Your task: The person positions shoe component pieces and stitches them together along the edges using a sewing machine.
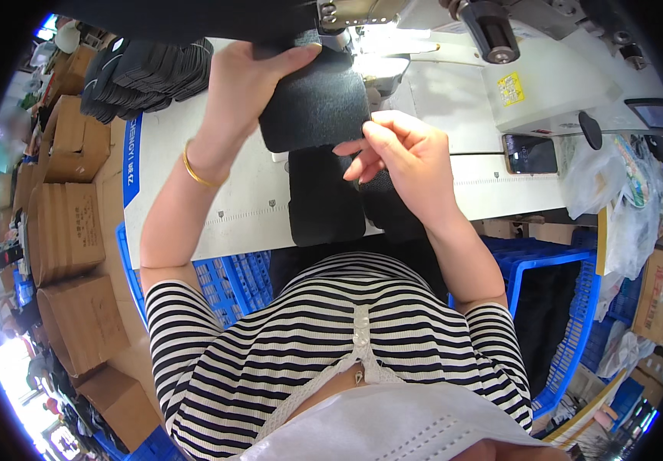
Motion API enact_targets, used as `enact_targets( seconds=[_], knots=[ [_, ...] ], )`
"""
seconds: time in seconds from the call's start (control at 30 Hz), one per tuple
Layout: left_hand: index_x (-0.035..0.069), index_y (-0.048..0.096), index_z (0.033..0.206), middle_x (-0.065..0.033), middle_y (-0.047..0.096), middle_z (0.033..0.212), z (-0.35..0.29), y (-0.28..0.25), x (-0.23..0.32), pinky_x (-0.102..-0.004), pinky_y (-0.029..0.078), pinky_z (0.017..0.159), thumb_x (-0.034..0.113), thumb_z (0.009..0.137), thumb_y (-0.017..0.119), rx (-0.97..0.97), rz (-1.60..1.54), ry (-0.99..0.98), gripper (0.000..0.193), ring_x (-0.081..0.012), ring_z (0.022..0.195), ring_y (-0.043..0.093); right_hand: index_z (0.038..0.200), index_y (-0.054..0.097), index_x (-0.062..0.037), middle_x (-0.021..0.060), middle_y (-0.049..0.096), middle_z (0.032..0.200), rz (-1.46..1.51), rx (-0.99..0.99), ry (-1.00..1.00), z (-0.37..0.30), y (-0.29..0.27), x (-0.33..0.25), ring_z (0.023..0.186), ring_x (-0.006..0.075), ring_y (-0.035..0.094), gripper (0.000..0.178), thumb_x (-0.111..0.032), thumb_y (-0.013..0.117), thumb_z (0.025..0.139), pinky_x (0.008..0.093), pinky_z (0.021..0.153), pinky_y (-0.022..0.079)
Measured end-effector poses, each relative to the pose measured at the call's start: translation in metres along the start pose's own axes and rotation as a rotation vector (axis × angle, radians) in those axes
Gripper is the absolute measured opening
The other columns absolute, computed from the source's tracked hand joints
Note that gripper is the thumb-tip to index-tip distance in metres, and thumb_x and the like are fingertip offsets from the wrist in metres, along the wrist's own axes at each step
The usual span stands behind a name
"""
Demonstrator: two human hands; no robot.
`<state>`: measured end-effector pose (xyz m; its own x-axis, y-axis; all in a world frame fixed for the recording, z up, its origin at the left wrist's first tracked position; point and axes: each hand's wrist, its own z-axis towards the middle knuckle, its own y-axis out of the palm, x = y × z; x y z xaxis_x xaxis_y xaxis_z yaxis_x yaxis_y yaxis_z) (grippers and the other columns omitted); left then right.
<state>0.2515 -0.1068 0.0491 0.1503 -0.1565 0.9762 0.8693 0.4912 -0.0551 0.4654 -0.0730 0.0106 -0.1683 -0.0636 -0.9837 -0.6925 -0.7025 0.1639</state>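
Observation:
A flat black fabric piece (317, 107) with rounded corners lies at the sewing machine's metal presser foot (335, 37), under a bright lamp. My left hand (254, 73) grips its left side, thumb on top and the other fingers hidden. At its right edge my right hand (408, 150) pinches the fabric between thumb and forefinger, the remaining fingers loosely bent below. More black pieces (325, 201) hang over the table's front edge toward my lap, beneath the held one. Whether they are joined to it I cannot tell.
Stacked black pieces (147, 73) sit at the table's far left. A phone (531, 154) lies on the right, beside clear plastic bags (596, 173). Blue crates (550, 269) stand under the table's front edge. Cardboard boxes (66, 230) line the floor at left.

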Motion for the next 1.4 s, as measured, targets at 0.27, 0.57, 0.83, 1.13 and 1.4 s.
enact_targets(
  seconds=[0.27, 0.57, 0.83, 1.13, 1.4],
  knots=[
    [0.001, 0.072, 0.103, -0.0066, 0.071, 0.095, 0.042, -0.020, -0.019, -0.0277, 0.054, 0.073, 0.007, 0.077, 0.080, 0.119, 0.402, 0.052, 0.028, -0.0139, 0.082, 0.066, 0.089, 0.062, 0.0067, 0.0212, 0.072, 0.085, 0.158, 0.042, -0.065, 0.018, 0.004, -0.006, 0.060, 0.0189, 0.069, 0.024, -0.012, 0.051, 0.098, 0.0244, 0.051, 0.054],
    [-0.001, 0.070, 0.102, -0.0060, 0.071, 0.097, 0.015, 0.014, 0.033, -0.0268, 0.052, 0.072, 0.006, 0.076, 0.080, 0.073, 0.416, 0.006, 0.029, -0.0136, 0.081, 0.066, 0.091, 0.062, 0.0068, 0.0210, 0.072, 0.083, 0.166, 0.058, -0.075, 0.017, 0.003, -0.004, 0.060, 0.0201, 0.069, 0.022, -0.012, 0.052, 0.097, 0.0254, 0.052, 0.055],
    [-0.003, 0.067, 0.105, -0.0091, 0.067, 0.103, 0.007, 0.004, 0.001, -0.0289, 0.051, 0.077, 0.011, 0.077, 0.082, 0.237, 0.822, 0.618, 0.034, -0.0196, 0.090, 0.065, 0.092, 0.064, 0.0045, 0.0169, 0.072, 0.082, 0.131, 0.091, -0.128, 0.020, 0.005, 0.001, 0.064, 0.0169, 0.069, 0.021, -0.013, 0.052, 0.097, 0.0240, 0.059, 0.054],
    [0.004, 0.067, 0.098, -0.0088, 0.064, 0.101, -0.026, -0.005, -0.006, -0.0322, 0.051, 0.077, 0.008, 0.068, 0.083, -0.283, 0.585, 0.707, 0.034, -0.0224, 0.089, 0.063, 0.110, 0.064, 0.0052, 0.0102, 0.070, 0.099, 0.137, 0.099, -0.159, 0.010, 0.014, 0.011, 0.086, 0.0145, 0.068, 0.026, -0.013, 0.049, 0.097, 0.0259, 0.080, 0.055],
    [0.003, 0.070, 0.103, -0.0086, 0.065, 0.103, -0.032, 0.006, 0.000, -0.0319, 0.054, 0.075, 0.008, 0.071, 0.079, -0.220, 0.662, 0.852, 0.033, -0.0248, 0.087, 0.064, 0.130, 0.049, 0.0109, 0.0170, 0.061, 0.122, 0.338, 0.018, -0.108, 0.005, 0.025, 0.017, 0.113, 0.0235, 0.061, 0.042, -0.012, 0.039, 0.096, 0.0395, 0.096, 0.051]
  ],
)
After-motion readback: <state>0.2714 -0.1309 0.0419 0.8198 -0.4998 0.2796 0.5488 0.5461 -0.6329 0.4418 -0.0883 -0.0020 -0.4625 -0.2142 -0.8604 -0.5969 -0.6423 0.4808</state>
